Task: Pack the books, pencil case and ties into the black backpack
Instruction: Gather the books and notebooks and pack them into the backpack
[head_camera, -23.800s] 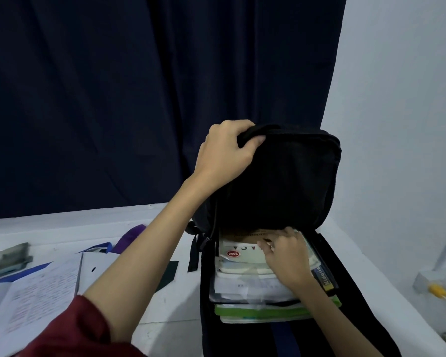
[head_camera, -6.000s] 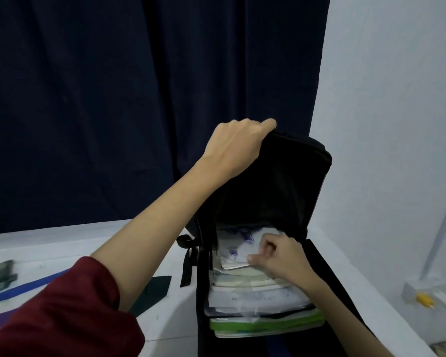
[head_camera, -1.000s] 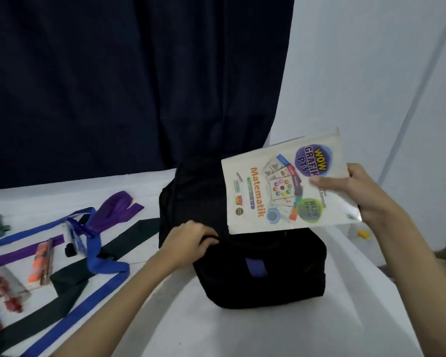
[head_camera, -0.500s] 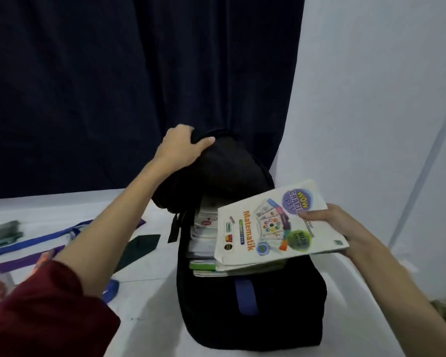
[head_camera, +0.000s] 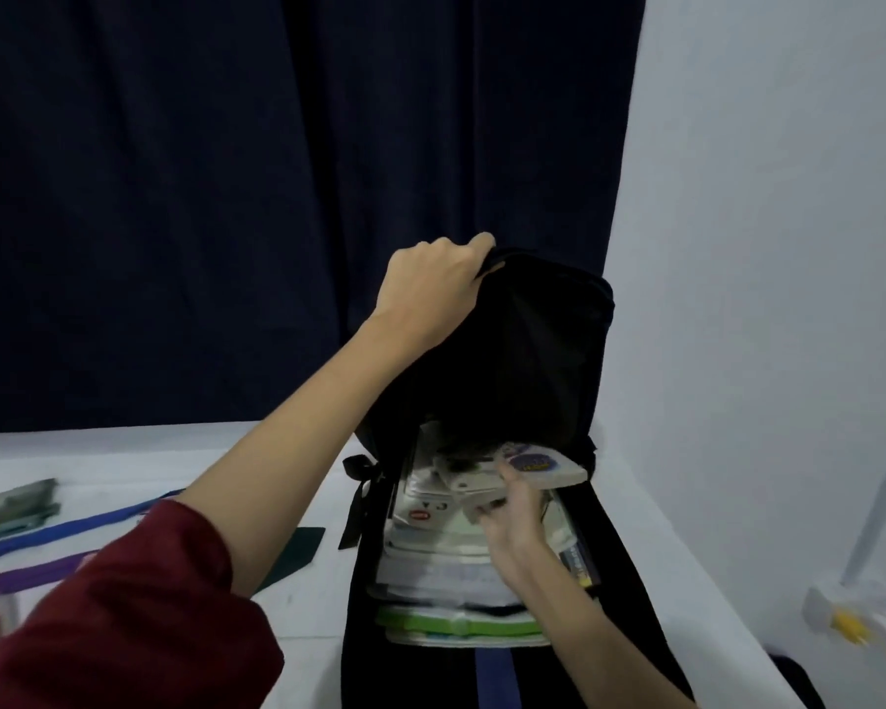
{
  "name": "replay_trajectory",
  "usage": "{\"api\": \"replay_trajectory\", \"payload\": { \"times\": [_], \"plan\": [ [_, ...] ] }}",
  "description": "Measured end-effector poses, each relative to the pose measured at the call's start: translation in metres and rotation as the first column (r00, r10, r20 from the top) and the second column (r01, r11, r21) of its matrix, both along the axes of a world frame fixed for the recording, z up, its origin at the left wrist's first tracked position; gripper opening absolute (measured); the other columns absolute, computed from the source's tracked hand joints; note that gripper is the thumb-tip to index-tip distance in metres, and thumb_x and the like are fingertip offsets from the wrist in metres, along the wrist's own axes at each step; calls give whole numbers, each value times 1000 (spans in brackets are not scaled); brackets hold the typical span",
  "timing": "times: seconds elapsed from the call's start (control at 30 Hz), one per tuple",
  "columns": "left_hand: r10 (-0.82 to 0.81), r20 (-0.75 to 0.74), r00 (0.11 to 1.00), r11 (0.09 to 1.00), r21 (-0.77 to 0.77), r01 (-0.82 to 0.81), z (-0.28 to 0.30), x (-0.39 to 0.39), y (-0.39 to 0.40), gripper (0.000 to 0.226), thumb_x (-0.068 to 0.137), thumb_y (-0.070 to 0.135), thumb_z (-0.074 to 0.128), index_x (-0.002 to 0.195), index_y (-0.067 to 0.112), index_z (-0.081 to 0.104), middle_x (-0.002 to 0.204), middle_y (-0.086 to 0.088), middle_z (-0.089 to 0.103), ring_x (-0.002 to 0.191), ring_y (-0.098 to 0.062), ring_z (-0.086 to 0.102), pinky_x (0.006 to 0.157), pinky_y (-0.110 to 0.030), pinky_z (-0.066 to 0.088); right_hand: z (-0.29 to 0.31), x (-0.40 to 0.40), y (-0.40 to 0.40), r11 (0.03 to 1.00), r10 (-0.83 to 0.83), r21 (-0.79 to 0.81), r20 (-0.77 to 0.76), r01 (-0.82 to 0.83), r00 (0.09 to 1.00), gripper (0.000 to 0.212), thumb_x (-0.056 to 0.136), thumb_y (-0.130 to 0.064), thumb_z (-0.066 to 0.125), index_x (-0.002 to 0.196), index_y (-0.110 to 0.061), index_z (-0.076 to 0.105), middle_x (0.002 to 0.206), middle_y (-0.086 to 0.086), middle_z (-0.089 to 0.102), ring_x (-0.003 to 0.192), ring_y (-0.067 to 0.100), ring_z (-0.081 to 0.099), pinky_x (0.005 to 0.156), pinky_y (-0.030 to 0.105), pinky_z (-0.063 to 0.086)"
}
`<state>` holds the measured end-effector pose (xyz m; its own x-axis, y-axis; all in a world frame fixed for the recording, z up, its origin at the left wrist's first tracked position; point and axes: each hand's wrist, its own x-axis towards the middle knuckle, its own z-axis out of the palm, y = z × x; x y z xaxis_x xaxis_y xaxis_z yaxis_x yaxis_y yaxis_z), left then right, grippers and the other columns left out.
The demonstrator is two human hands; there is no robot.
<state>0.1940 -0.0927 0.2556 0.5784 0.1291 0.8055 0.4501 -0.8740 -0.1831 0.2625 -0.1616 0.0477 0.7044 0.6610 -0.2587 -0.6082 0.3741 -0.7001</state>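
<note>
Two hands' fingers grip backpack flap (head_camera: 533, 340) and book (head_camera: 538, 465) over white table (head_camera: 124, 458), dark curtain (head_camera: 226, 171) behind.

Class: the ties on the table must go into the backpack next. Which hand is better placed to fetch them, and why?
The left hand: it only holds up the backpack flap and is on the ties' side. The right hand is gripping the book.

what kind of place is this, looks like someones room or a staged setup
Probably a staged indoor setup, not a lived-in room: a white-covered table, a dark curtain as backdrop, and a bare white wall. School books in the backpack fit a packing demo.
</note>
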Motion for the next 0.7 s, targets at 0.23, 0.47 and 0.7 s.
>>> {"api": "replay_trajectory", "payload": {
  "times": [0.23, 0.47, 0.7],
  "plan": [
    [-18, -10, 1000, 1000, -6, 18, 4, 0, 13, 36, 102, 40, 35, 110, 13, 58, 73, -3, 59, 62, -18, 49, 45, -23, 22, 7, 11, 1, 789, 531, -589, 512, -173, 675, 60, 83, -58, 60, 74, 1, 66, 62, 14, 68, 45, 19, 60, 43, 23, 45],
    [-69, -5, 998, 997, -31, 69, 2, 4, 13, 37, 101, 42, 36, 108, 14, 59, 78, -3, 62, 67, -19, 52, 57, -30, 32, -13, 27, -6, 793, 378, -119, 865, 597, -329, 24, 75, -50, 68, 66, -28, 63, 69, -10, 62, 70, 9, 58, 63, 22, 43],
    [-75, 11, 997, 997, 8, 75, 7, 0, 14, 36, 101, 41, 37, 105, 13, 59, 71, -2, 58, 62, -21, 52, 46, -26, 26, -29, 34, 17, 708, 575, -196, 718, 678, -393, 27, 80, -46, 51, 79, -33, 75, 85, -14, 73, 82, 15, 70, 73, 40, 56]
  ]
}}
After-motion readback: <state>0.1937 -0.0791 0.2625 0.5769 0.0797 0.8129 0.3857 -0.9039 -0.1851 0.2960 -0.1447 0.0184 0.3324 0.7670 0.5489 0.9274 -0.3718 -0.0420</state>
